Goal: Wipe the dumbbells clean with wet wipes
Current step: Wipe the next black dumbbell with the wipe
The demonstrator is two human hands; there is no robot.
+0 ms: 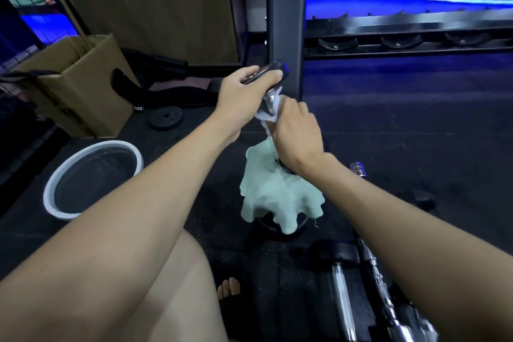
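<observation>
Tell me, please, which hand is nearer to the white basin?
Left. The left hand grips the dumbbell up and right of the basin; the right hand, holding the cloth, is farther right.

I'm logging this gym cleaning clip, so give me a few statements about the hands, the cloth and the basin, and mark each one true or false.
1. The left hand grips the upper end of the dumbbell. True.
2. The right hand hangs idle, away from the dumbbell. False: it holds a white wipe around the handle.
3. A pale green cloth drapes over the dumbbell's lower end. True.
4. The white-rimmed basin sits to the person's right. False: it is on their left.
5. A cardboard box stands beyond the basin. True.
</observation>
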